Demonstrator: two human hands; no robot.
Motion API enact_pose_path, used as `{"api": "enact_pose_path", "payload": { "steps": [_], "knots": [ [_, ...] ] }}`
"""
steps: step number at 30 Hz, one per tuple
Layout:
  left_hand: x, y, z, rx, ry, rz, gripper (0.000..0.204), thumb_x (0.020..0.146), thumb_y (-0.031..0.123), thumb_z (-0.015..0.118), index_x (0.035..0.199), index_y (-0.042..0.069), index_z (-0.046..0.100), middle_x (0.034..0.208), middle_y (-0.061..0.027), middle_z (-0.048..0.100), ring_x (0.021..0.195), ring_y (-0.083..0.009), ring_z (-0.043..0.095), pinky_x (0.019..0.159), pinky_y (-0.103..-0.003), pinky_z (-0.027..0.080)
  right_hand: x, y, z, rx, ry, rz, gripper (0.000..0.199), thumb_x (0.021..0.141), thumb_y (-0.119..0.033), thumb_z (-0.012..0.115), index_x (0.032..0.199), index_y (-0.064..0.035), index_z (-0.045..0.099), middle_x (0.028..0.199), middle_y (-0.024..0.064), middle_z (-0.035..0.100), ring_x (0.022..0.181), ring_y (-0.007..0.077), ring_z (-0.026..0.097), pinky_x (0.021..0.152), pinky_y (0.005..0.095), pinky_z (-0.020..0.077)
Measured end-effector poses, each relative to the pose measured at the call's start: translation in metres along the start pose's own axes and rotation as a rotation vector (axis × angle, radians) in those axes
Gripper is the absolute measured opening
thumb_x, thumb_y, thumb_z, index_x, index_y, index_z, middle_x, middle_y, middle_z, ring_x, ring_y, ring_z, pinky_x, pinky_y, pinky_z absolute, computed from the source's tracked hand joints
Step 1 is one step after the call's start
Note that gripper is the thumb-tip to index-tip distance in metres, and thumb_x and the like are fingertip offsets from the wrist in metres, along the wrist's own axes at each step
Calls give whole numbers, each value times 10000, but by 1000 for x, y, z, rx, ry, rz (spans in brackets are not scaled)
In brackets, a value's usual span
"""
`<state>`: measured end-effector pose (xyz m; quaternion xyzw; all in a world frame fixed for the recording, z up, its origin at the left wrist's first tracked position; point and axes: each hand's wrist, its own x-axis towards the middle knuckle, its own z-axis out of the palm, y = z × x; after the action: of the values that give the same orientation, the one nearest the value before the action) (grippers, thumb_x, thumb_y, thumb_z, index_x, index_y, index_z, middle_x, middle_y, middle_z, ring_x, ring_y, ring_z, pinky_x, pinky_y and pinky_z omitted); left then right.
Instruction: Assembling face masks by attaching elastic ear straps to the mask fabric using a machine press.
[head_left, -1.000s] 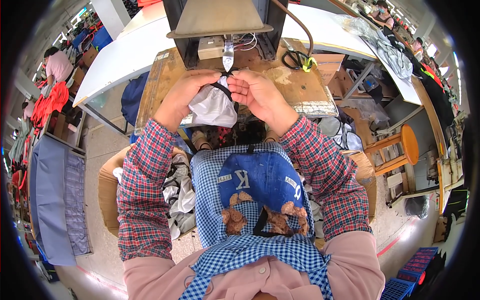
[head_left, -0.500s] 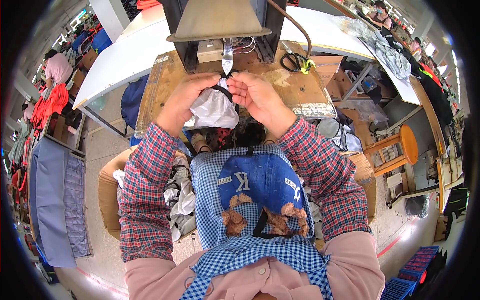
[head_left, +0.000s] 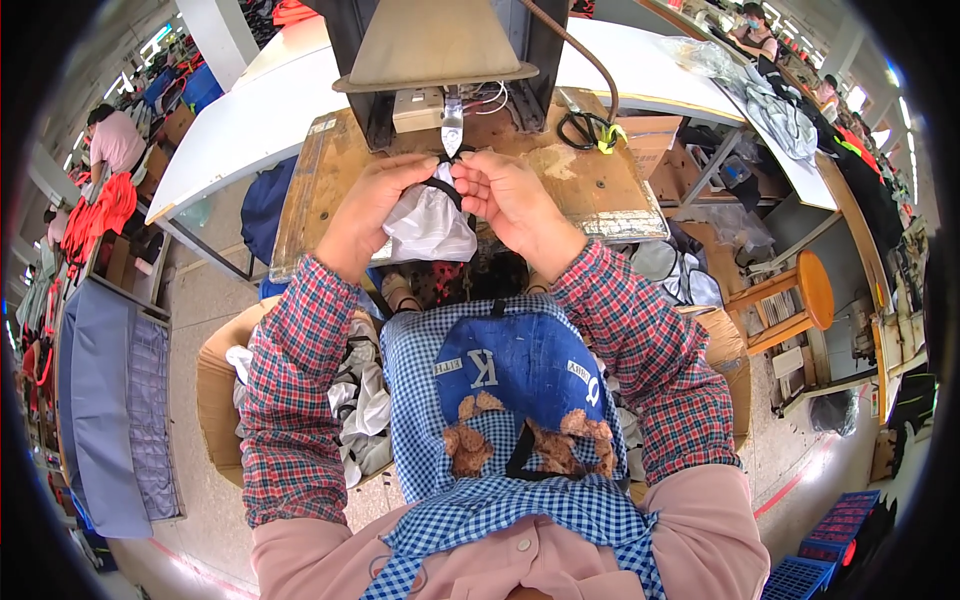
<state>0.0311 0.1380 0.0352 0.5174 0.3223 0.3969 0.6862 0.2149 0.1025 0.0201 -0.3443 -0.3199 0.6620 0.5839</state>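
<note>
A white cloth piece with black edging [head_left: 432, 228] hangs from my fingers over the near edge of the wooden bench. My left hand [head_left: 375, 205] pinches its black edging at the upper left. On the other side my right hand [head_left: 515, 205] grips the same edging between thumb and fingers, its other fingers curled. Both fingertips are close under the pointed metal tip [head_left: 452, 135] of the bench machine [head_left: 435, 45]. Whether the tip touches the edging cannot be made out.
Black-handled scissors [head_left: 588, 130] lie at the bench's back right. Cardboard boxes of cloth pieces stand by my left [head_left: 225, 400] and right [head_left: 725, 345] sides. A wooden stool [head_left: 800, 290] stands at right. White tables [head_left: 250, 125] flank the bench; other people work farther off.
My hands stay at the metal tip with the cloth between them. The view has shifted slightly, and the cloth hangs a little differently.
</note>
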Motion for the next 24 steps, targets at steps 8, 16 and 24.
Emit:
{"api": "enact_pose_path", "payload": {
  "steps": [8,16,24],
  "knots": [
    [-2,0,4,3,48,10,278,903,176,652,1083,-36,657,946,-55,679,810,-115,641,711,-239,502,0,2,1,9,13,-15,148,921,-185,591,947,-43,624,847,36,664,718,106,612,602,246,519],
    [-1,0,3,-12,17,7,266,910,174,645,1079,-32,658,941,-55,680,799,-115,642,703,-239,503,0,1,1,3,0,-19,146,928,-181,587,947,-41,622,845,35,662,714,106,609,596,242,518],
    [1,0,2,-21,1,4,266,909,174,646,1080,-30,655,948,-54,680,805,-117,645,709,-241,508,1,0,0,-5,1,-24,147,929,-180,588,948,-39,623,845,35,663,712,102,608,585,239,516]
  ]
}}
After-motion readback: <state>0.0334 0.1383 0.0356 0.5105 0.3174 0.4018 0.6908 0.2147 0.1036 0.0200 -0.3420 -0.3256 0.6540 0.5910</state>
